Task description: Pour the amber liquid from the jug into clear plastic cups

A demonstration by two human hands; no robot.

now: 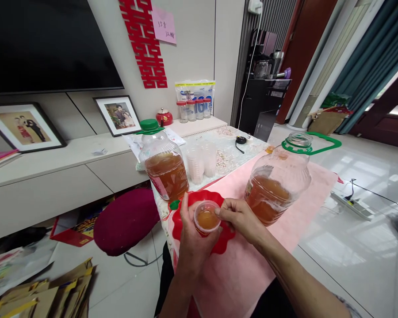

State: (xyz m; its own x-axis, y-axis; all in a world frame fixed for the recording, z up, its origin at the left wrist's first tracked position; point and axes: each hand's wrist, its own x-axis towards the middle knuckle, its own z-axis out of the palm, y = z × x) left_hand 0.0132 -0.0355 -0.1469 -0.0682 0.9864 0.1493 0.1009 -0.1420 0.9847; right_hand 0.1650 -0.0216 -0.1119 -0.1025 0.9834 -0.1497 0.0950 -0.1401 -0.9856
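My left hand (193,247) is wrapped round a small clear plastic cup (207,203) holding amber liquid. At the cup's right rim, the thumb and fingers of my right hand (237,216) pinch its edge. Under both hands lies a red scalloped tray (178,230), partly hidden by them. A large clear jug (170,176) of amber liquid with a green cap stands beyond my left hand. To the right is a second jug (268,196), uncapped, its green handle sticking out sideways. A small green cap (174,205) sits by the tray's left edge.
Stacked clear cups (195,165) stand behind the tray. Farther back are a black tape measure (241,140) and several red-lidded jars (191,111). A maroon stool (128,221) is on the left, with flattened cardboard (53,291) on the floor. Pink cloth (232,276) covers the table's near side.
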